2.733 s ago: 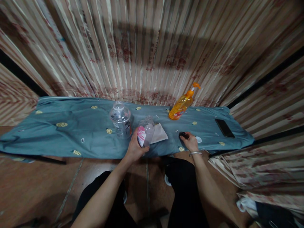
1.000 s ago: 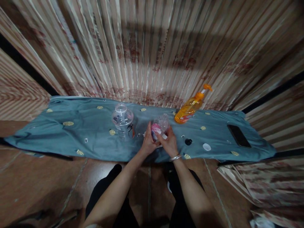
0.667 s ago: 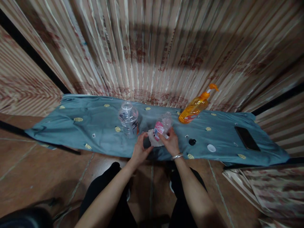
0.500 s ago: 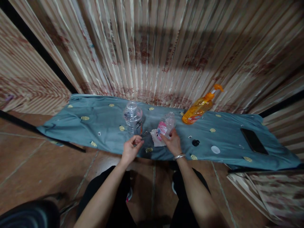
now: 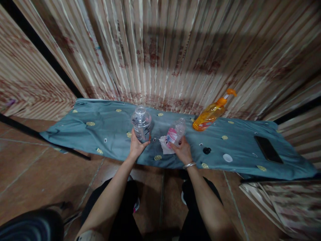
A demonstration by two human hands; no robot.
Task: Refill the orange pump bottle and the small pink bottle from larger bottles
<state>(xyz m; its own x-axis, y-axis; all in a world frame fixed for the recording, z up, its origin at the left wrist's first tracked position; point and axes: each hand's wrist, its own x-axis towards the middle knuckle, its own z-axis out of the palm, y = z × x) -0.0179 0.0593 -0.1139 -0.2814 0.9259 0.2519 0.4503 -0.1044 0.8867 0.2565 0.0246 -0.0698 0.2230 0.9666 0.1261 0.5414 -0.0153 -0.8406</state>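
My left hand [image 5: 138, 145] is wrapped round the lower part of a large clear plastic bottle [image 5: 141, 122], which stands upright with its mouth uncapped. A smaller clear bottle [image 5: 179, 126] with a pink label is in my right hand [image 5: 183, 149], its thumb in front and its fingers hidden behind. This small bottle also has no cap on. A crumpled white tissue [image 5: 166, 147] lies on the cloth at its base. To the right of my right hand are a black cap [image 5: 207, 150] and a round white lid [image 5: 227, 158].
An orange pump bottle [image 5: 210, 115] stands at the back right of the blue-green cloth [image 5: 110, 117]. A black phone [image 5: 269, 149] lies near the right end. Dark frame bars flank the table, and a striped curtain [image 5: 160, 60] hangs behind it.
My left hand has moved forward from in front of the large bottle and closed round it. My right hand has stayed on the small bottle.
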